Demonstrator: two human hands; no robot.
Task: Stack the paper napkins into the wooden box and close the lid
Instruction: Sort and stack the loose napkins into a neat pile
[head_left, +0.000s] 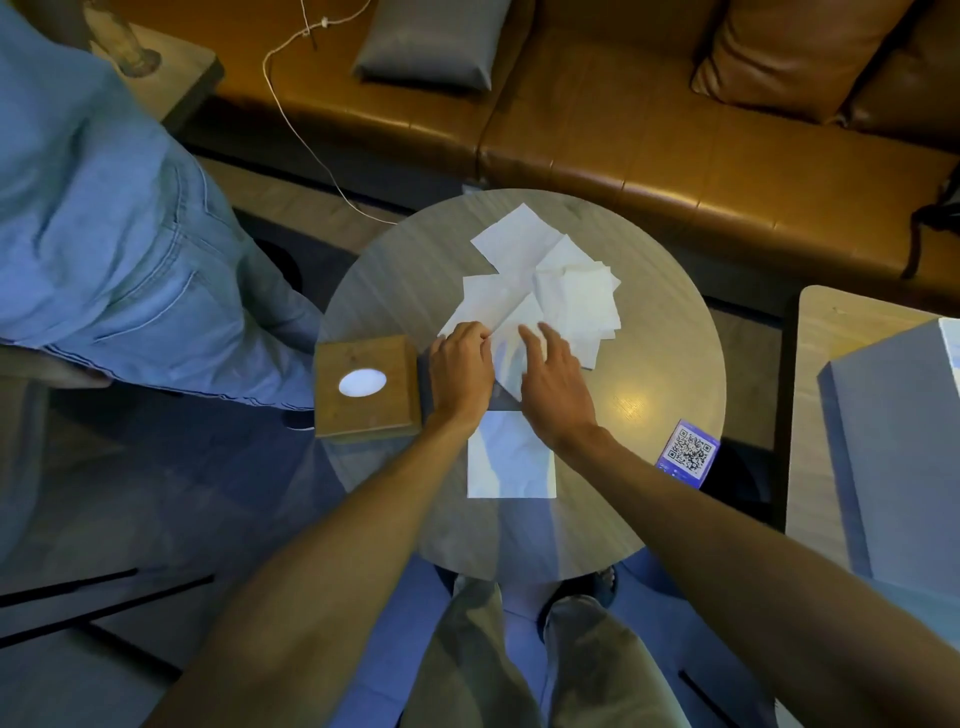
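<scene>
Now left hand (460, 364) pinching crumpled white napkins (550, 296); right hand (556, 379) spread flat; square wooden box (366, 387) shut.

Both hands (511, 371) apparently touch scattered napkins (540, 291).

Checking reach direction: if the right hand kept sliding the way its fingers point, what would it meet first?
The right hand points up-left across the table; it would likely meet the overlapping loose napkins just beyond its fingertips first.
</scene>
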